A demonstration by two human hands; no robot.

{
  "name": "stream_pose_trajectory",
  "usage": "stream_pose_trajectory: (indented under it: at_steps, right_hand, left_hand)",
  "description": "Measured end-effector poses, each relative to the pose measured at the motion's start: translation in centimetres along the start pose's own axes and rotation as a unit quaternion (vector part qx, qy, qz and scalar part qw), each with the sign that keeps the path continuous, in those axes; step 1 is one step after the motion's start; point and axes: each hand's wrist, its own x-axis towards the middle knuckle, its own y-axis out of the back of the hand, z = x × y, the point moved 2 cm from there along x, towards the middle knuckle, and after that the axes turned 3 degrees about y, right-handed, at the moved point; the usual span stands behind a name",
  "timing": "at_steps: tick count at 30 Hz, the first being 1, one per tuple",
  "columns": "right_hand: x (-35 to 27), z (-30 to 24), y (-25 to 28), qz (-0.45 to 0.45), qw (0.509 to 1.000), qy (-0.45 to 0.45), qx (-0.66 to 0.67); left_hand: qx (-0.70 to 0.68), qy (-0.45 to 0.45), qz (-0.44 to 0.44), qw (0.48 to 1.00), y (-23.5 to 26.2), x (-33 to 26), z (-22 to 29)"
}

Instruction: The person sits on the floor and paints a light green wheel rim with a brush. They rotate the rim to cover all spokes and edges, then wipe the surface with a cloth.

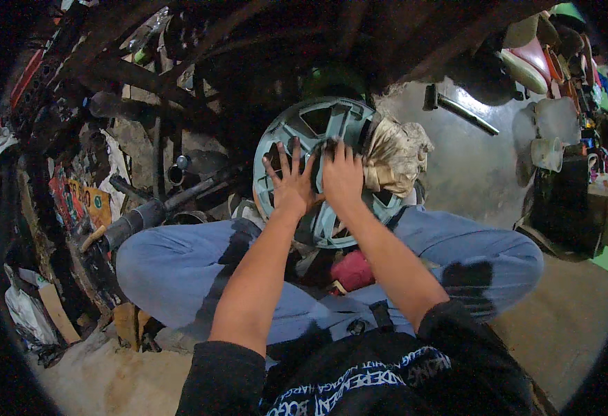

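Note:
A light blue-green spoked wheel (273, 135) is propped upright between my bent knees. My left hand (293, 182) lies on its face with the fingers stretched out and spread. Close beside it, my right hand (342, 177) presses near the hub with its fingers together. A small dark patch shows at those fingertips, but what it is I cannot make out. A crumpled, stained cream cloth (397, 156) hangs at the wheel's right side, next to my right hand. Below the wheel, a pinkish-red object (352, 270) sits between my legs, partly hidden.
Dark frame parts and pipes crowd the left, including a thick grey tube (134, 223). A white bag (30, 312) lies at the lower left. To the right, a long metal bar (467, 114) is on the grey surface. Shoes (526, 69) and a dark cabinet (567, 201) stand beyond.

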Motion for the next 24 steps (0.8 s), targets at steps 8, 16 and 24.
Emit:
stream_pose_trajectory:
  at_steps: [8,16,24]
  right_hand:
    - [1.3,3.6,-0.1,0.067,0.997,-0.025,-0.038]
    - [0.4,4.4,-1.0,-0.050,0.997,-0.060,-0.018]
    - [3.5,9.0,-1.8,0.176,0.982,0.045,0.047]
  left_hand:
    - [-0.121,-0.024,0.043,0.991,1.3,-0.4,0.0]
    - [-0.128,-0.032,0.084,0.988,1.0,-0.4,0.1]
    - [-0.096,-0.017,0.048,0.994,1.7,-0.4,0.5]
